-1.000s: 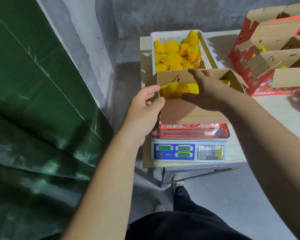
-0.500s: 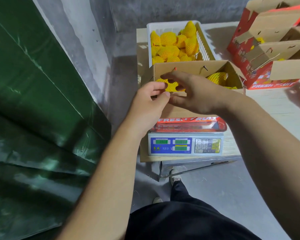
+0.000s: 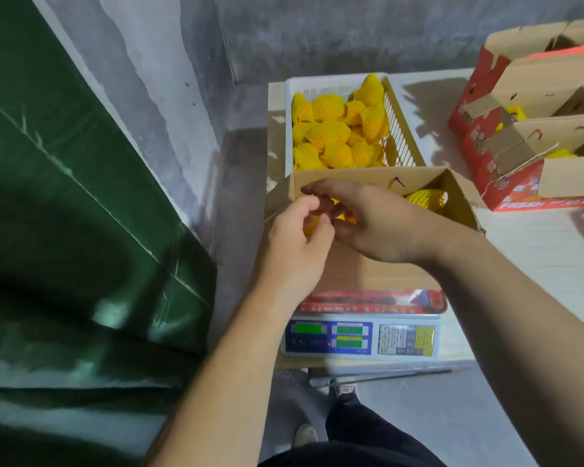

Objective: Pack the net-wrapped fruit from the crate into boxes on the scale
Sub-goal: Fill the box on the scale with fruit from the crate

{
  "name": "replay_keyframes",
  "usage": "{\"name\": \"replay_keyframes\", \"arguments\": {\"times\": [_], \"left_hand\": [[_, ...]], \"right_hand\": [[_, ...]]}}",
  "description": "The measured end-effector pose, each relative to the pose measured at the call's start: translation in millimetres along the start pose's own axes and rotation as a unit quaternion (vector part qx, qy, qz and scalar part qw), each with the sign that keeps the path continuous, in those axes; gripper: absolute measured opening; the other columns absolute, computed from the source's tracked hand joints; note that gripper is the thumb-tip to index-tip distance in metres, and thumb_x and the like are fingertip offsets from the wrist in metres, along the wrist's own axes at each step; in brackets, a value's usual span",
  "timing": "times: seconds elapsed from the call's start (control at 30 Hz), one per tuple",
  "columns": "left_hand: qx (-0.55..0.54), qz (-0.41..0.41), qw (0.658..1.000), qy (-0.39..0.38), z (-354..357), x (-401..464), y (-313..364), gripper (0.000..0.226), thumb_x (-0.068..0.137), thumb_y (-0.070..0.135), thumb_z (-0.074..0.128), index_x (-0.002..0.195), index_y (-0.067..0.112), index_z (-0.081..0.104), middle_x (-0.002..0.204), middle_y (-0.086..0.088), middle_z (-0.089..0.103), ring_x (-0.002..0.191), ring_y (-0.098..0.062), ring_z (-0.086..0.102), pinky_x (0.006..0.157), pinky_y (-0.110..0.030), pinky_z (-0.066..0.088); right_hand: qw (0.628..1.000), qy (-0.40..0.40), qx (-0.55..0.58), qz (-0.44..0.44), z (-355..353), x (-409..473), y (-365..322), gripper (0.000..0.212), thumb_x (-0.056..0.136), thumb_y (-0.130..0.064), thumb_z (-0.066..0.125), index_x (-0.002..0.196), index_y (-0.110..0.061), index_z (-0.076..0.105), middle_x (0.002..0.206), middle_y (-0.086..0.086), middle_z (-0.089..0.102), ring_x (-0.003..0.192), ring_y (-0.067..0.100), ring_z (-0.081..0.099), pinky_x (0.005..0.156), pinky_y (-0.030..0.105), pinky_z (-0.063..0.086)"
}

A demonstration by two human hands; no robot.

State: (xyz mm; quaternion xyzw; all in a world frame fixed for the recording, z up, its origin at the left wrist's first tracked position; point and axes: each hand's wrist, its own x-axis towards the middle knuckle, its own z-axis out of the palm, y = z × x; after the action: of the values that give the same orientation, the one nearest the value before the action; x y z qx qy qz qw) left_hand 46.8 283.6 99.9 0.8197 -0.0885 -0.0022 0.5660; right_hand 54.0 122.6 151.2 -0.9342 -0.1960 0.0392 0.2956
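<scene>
A white crate (image 3: 317, 83) at the back of the table holds several yellow net-wrapped fruit (image 3: 331, 133). In front of it an open cardboard box (image 3: 358, 178) stands on the digital scale (image 3: 361, 338). One wrapped fruit (image 3: 425, 197) lies at the box's right end. Over the box's left end my left hand (image 3: 294, 244) and my right hand (image 3: 371, 220) meet around another yellow fruit (image 3: 309, 227). Both sets of fingers curl onto it and hide most of it.
More red-and-brown fruit boxes (image 3: 506, 183) with open flaps stand on the table at the right. A green tarpaulin (image 3: 64, 197) hangs along the left, and a grey concrete wall runs behind. My legs and shoes are below the table's front edge.
My right hand carried the fruit leftward and down into the box's left end. My left hand left the box edge and closed onto the same fruit.
</scene>
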Motion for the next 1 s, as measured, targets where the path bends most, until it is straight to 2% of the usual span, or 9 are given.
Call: {"name": "replay_keyframes", "arguments": {"times": [0.1,0.17,0.33,0.43,0.53,0.73,0.83,0.9,1.0], "left_hand": [[0.008,0.026,1.0,0.007,8.8,35.3,7.4,0.018,0.103,0.021,0.063,0.118,0.023,0.072,0.113,0.01,0.074,0.107,-0.006,0.068,0.092,-0.025,0.053],[0.019,0.037,0.999,-0.006,13.5,67.2,12.7,0.018,0.102,0.02,0.063,0.116,0.026,0.074,0.111,0.014,0.074,0.103,-0.006,0.07,0.09,-0.027,0.056],[0.04,0.018,0.999,-0.02,40.2,147.9,11.8,0.018,0.103,0.026,0.063,0.114,0.034,0.073,0.109,0.021,0.072,0.1,0.003,0.066,0.081,-0.013,0.053],[0.059,-0.013,0.996,-0.061,71.3,200.8,-0.1,0.019,0.101,0.025,0.063,0.115,0.032,0.073,0.107,0.02,0.072,0.097,0.007,0.064,0.081,-0.014,0.053],[0.117,-0.064,0.984,-0.117,99.7,260.9,-20.1,0.02,0.1,0.028,0.061,0.116,0.035,0.07,0.118,0.016,0.071,0.1,0.001,0.065,0.079,-0.021,0.051],[0.336,-0.141,0.914,-0.176,135.5,354.7,-74.4,0.046,0.101,0.031,0.062,0.145,0.023,0.054,0.149,-0.011,0.05,0.137,-0.034,0.048,0.11,-0.044,0.045],[0.449,-0.128,0.866,-0.18,142.2,390.9,-97.3,0.069,0.1,0.035,0.061,0.161,0.026,0.031,0.164,-0.011,0.029,0.147,-0.039,0.028,0.119,-0.048,0.03],[0.474,-0.126,0.853,-0.179,146.9,414.2,-111.3,0.085,0.1,0.035,0.061,0.168,0.026,0.011,0.172,-0.009,0.012,0.154,-0.039,0.018,0.124,-0.048,0.022],[0.503,-0.15,0.835,-0.166,156.6,438.8,-131.1,0.102,0.095,0.038,0.068,0.168,0.027,-0.004,0.164,-0.01,0.017,0.144,-0.039,0.031,0.119,-0.047,0.031]], "right_hand": [[1.0,0.016,0.001,-0.009,-21.2,17.7,29.4,0.047,0.1,-0.019,0.063,0.145,-0.018,0.054,0.132,-0.001,0.067,0.114,0.014,0.065,0.098,0.035,0.053],[0.999,0.026,0.017,0.013,-39.3,33.6,58.3,0.045,0.1,-0.024,0.063,0.144,-0.021,0.056,0.13,-0.002,0.068,0.112,0.014,0.066,0.097,0.039,0.054],[0.997,0.039,-0.003,0.067,-76.4,87.8,159.9,0.041,0.097,-0.018,0.066,0.138,-0.02,0.06,0.125,0.003,0.069,0.109,0.024,0.066,0.094,0.039,0.053],[0.991,0.005,-0.037,0.13,-79.5,134.3,228.0,0.047,0.097,-0.023,0.067,0.142,-0.017,0.056,0.134,0.011,0.065,0.12,0.029,0.062,0.098,0.034,0.048],[0.969,-0.055,-0.14,0.196,-66.5,183.6,285.4,0.062,0.097,-0.037,0.064,0.152,-0.019,0.044,0.146,0.019,0.052,0.133,0.041,0.049,0.108,0.046,0.045],[0.926,-0.105,-0.326,0.156,-57.4,254.8,361.8,0.079,0.098,-0.023,0.055,0.163,-0.02,0.01,0.171,0.016,0.003,0.154,0.039,0.015,0.12,0.05,0.03],[0.904,-0.1,-0.388,0.146,-48.3,272.8,382.6,0.091,0.1,-0.027,0.052,0.163,-0.02,-0.014,0.167,0.013,0.015,0.15,0.036,0.024,0.117,0.047,0.03],[0.885,-0.092,-0.435,0.137,-34.9,277.5,390.8,0.09,0.099,-0.03,0.052,0.163,-0.015,-0.009,0.152,0.009,0.026,0.138,0.032,0.034,0.111,0.043,0.034],[0.873,-0.103,-0.453,0.15,-24.4,286.6,400.2,0.054,0.103,-0.03,0.042,0.154,-0.02,0.027,0.139,0.007,0.025,0.129,0.029,0.032,0.107,0.04,0.031]]}}
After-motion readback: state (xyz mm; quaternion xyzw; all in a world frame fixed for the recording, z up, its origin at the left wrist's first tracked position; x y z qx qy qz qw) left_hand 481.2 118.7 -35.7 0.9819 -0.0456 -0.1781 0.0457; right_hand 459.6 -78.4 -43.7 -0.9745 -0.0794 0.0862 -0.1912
